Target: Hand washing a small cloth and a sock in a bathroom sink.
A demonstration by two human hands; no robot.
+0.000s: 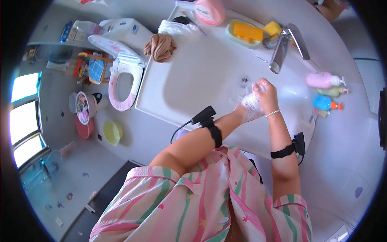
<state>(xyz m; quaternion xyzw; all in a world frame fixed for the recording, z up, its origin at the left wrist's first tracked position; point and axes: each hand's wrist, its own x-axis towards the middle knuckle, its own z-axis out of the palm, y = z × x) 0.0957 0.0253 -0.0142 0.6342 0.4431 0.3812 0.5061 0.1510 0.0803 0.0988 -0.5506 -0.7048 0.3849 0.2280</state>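
Over the white sink basin (pixel 189 68), my two hands meet near the drain (pixel 244 79). My left hand (pixel 250 105) is coated in thick white foam, and its fingers are mostly hidden by the lather and my other hand. My right hand (pixel 267 96), with a beaded bracelet on its wrist, is closed round the left hand's foamy fingers. No separate object shows between them. Suds lie on the basin floor beside the drain. The chrome faucet (pixel 278 56) reaches over the basin just beyond my hands; no stream of water is visible.
A green dish with an orange block (pixel 246 31), a yellow sponge (pixel 273 28) and a pink bottle (pixel 209 12) line the far rim. Pump bottles (pixel 322 80) stand at right. A brown cloth (pixel 160 47) lies on the left corner, beside a toilet (pixel 125 82).
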